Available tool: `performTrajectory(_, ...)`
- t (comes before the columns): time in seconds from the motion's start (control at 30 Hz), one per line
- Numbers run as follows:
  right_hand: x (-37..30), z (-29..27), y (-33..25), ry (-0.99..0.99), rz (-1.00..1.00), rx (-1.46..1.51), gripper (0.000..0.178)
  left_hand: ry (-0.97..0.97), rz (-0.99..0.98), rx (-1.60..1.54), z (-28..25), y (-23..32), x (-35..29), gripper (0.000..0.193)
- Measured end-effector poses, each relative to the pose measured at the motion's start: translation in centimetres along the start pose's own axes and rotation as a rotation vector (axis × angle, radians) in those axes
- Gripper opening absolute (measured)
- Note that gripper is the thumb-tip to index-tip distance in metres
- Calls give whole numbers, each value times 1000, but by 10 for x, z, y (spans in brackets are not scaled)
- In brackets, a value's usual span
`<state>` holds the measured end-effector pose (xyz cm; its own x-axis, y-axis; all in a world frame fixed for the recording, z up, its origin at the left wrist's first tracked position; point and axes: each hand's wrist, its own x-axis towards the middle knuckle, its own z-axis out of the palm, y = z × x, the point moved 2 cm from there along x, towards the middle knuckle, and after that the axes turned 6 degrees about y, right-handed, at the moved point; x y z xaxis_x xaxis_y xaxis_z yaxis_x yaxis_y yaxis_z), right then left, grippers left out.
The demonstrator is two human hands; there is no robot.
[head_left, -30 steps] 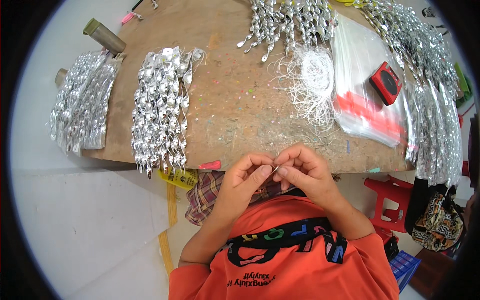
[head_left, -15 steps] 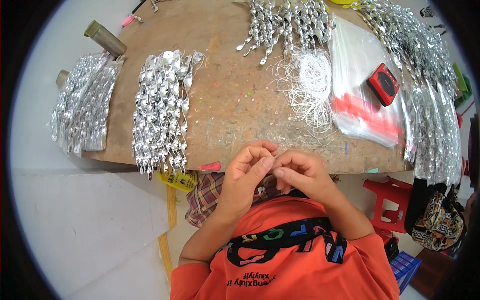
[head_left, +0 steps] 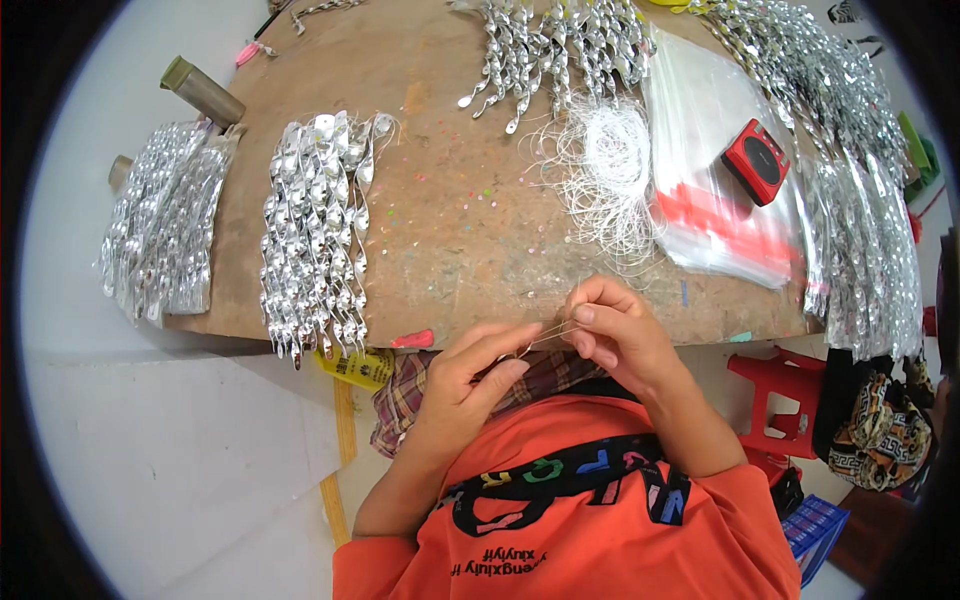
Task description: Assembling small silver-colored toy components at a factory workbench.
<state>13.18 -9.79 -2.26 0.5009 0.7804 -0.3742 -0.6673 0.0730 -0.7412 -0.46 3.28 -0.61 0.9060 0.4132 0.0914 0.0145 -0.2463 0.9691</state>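
In front of my body, just off the table's near edge, both hands work on a thin pale string (head_left: 549, 334). My right hand (head_left: 618, 335) pinches it between thumb and fingertips. Fine strands stretch from there to my left hand (head_left: 470, 378), where they run around or between the fingertips; its thumb sits apart from the forefinger. Beyond my right hand lies a loose heap of white strings (head_left: 608, 165) on the brown table (head_left: 440, 250). A bundle of twisted silver foil strips (head_left: 312, 230) lies to the left, its ends hanging over the edge.
Packed silver strips (head_left: 165, 225) lie far left beside a metal tube (head_left: 205, 92). More twisted strips (head_left: 560, 50) are at the back. On the right, clear plastic bags (head_left: 700, 130) lie under a red-and-black device (head_left: 756, 162), beside silver strips (head_left: 860, 220). A red stool (head_left: 785, 400) stands below.
My hands, fingertips together before, have drawn apart: the left moved left and nearer me, the right slightly right. Strands now show stretched between them. The view shifted slightly.
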Motion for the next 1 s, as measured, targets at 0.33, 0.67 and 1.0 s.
performTrajectory(0.33,3,-4,-1,46,8,33,6,54,-279,-266,-21,-30,-34,32)
performTrajectory(0.67,4,4,8,42,-112,-66,7,121,-386,-563,-28,-31,-45,30)
performTrajectory(1.0,-4,22,42,-255,273,111,12,80,-338,-752,-13,-6,-31,33)
